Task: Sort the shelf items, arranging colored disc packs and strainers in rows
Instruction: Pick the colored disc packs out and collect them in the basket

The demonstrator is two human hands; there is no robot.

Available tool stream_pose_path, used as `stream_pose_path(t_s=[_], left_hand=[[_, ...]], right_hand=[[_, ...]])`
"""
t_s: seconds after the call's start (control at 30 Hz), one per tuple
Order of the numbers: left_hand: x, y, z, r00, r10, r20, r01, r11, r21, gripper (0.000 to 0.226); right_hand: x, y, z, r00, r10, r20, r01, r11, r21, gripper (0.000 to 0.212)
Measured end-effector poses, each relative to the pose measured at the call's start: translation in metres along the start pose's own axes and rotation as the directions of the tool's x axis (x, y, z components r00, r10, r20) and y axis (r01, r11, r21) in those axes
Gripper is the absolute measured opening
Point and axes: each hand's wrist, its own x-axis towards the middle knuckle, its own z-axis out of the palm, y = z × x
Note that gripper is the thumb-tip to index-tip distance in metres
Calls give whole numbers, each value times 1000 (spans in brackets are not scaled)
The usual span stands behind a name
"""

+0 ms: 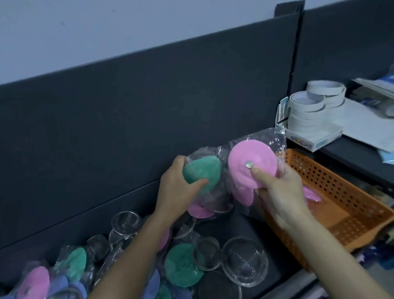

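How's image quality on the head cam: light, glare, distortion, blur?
Head view: dim, with a bluish cast. The wide-angle lens bows the dark back panel. Glare shows on the clear wrap of the pink disc pack in the right hand. The green disc pack in the left hand looks soft, and the bottom corners are smeared.

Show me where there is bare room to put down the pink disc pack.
Bare shelf lies between the mesh strainers and the orange basket; the basket's near floor looks free too. Left of the strainers, overlapping disc packs crowd the shelf.
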Motion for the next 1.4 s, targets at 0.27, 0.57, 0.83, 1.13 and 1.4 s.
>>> stream_pose_path(t_s=[0.27,0.57,0.83,1.13,1.4], left_hand=[[10,58,28,997,66,-50,-74,977,-202,39],[20,79,89,997,53,54,-40,975,-217,39],[28,71,146,996,-83,44,92,964,-249,45],[37,42,164,943,-44,328,54,998,-20,58],[37,27,158,950,-96,296,-20,931,364,73]], right_hand=[[5,-61,-29,984,-171,-54,166,982,-90,20],[26,-65,-91,945,-295,-141,216,887,-409,10],[52,-10,-121,959,-276,-64,136,646,-751,10],[56,25,-115,979,7,206,193,317,-929,43],[60,24,-113,973,106,206,174,256,-951,45]])
